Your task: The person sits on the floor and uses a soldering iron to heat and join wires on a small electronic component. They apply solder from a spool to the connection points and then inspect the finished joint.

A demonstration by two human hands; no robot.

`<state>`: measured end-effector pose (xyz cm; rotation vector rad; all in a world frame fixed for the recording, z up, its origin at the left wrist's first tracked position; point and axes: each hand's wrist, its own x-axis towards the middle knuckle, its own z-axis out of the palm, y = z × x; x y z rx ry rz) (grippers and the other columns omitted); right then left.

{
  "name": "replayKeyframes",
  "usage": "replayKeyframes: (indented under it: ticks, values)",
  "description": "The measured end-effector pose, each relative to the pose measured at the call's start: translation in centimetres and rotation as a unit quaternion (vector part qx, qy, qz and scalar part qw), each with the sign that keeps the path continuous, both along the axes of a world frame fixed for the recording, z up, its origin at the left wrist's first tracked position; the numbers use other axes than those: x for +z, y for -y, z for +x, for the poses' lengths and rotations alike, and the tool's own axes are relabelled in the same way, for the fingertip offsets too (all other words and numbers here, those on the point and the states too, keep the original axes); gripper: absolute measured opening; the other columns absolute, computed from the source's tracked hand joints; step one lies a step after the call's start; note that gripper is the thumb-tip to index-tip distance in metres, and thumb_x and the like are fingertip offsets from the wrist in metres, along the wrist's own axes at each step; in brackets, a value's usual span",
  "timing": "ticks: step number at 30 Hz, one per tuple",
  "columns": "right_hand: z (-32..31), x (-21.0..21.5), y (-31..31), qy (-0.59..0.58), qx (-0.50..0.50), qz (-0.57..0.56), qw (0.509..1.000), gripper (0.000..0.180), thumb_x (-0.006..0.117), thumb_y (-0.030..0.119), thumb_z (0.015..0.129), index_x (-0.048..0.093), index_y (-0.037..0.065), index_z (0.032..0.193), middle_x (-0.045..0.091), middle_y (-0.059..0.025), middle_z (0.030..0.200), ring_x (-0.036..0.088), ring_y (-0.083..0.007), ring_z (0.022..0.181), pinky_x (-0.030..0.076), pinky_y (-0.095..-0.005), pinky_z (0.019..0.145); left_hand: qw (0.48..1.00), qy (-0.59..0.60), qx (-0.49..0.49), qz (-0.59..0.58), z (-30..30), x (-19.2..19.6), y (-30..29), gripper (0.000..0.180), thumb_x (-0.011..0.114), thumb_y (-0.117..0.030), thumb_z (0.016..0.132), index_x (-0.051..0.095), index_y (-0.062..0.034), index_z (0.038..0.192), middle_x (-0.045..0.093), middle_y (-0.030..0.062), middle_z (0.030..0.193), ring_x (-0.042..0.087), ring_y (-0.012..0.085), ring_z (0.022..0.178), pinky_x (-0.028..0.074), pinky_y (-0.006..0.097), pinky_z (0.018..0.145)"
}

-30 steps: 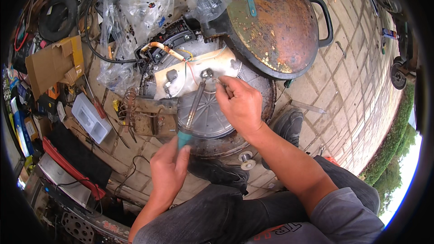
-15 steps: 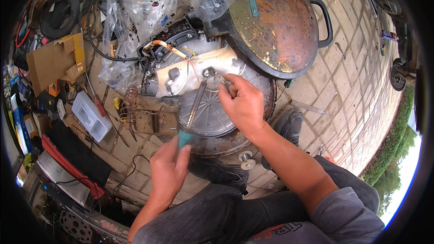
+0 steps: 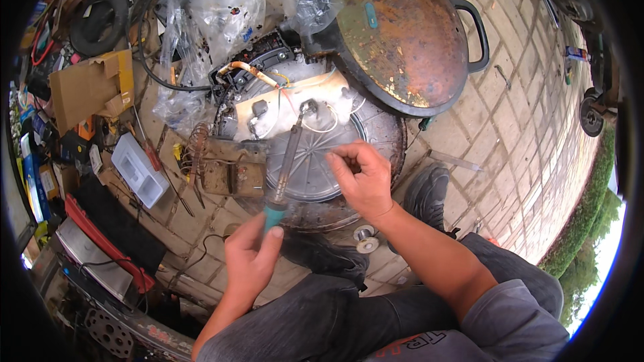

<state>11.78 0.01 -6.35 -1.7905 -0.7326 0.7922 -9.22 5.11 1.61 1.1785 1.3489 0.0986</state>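
My left hand (image 3: 251,251) is wrapped round the teal handle of a soldering iron (image 3: 287,164). The iron slants up and away, its tip at a small dark round component (image 3: 308,107) on a whitish board (image 3: 268,110). Thin white wire (image 3: 335,119) loops beside that component. My right hand (image 3: 365,177) hovers over a round ribbed metal disc (image 3: 315,157), thumb and forefinger pinched together and the other fingers curled. Whatever the pinch holds, if anything, is too fine to make out. Smoke-like haze hangs over the board.
A rusty electric pan (image 3: 402,33) stands at the back right. Beside my shoe (image 3: 426,194) sits a spool of solder wire (image 3: 365,238). To the left are a clear plastic tray (image 3: 139,171), a screwdriver (image 3: 151,154), a cardboard box (image 3: 90,90) and a plastic bag (image 3: 215,20).
My right hand has drawn back from the board toward me and slightly right. The soldering iron stays in my left hand, its tip still near the component.
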Motion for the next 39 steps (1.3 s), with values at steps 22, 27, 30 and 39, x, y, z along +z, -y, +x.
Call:
replayKeyframes:
  ticks: [22,27,30,39]
  values:
    - [0.7,5.0,0.6,0.082,0.448,0.011,0.890,0.021,0.067,0.020,0.090,0.058,0.004,0.082,0.058,-0.0134,0.081,0.060,-0.0364,0.067,0.048,-0.0452,0.054,0.962,0.152,0.228,0.001,-2.0,2.2,2.2,0.041,0.059,-0.025,0.095,0.057,0.0054,0.121,0.060,0.0093,0.081,0.055,0.0150,0.054,0.045,0.027,0.045]
    - [0.3,7.6,1.7,0.057,0.506,0.007,0.860,0.034,0.066,0.013,0.087,0.059,0.010,0.120,0.059,-0.0096,0.098,0.064,-0.0329,0.072,0.052,-0.0414,0.060,0.941,0.214,0.256,-0.051,-3.0,2.2,2.8,0.043,0.058,-0.026,0.095,0.054,0.0055,0.123,0.061,0.0104,0.086,0.058,0.0168,0.060,0.049,0.029,0.049]
    - [-0.6,9.0,1.1,0.081,0.501,0.072,0.858,0.041,0.067,0.011,0.085,0.058,0.011,0.125,0.061,-0.0075,0.099,0.065,-0.0305,0.073,0.053,-0.0398,0.061,0.927,0.262,0.250,-0.095,-3.0,3.0,2.9,0.033,0.057,-0.019,0.095,0.057,0.0055,0.117,0.065,0.0136,0.092,0.062,0.0207,0.072,0.052,0.033,0.062]
    - [1.4,2.9,-2.9,0.291,0.425,0.061,0.855,0.024,0.067,0.009,0.082,0.063,0.003,0.105,0.064,-0.0140,0.112,0.066,-0.0321,0.091,0.055,-0.0402,0.075,0.909,0.262,0.322,-0.039,-4.0,2.7,4.2,0.048,0.059,-0.025,0.097,0.049,0.0039,0.134,0.062,0.0111,0.095,0.063,0.0197,0.076,0.055,0.033,0.067]
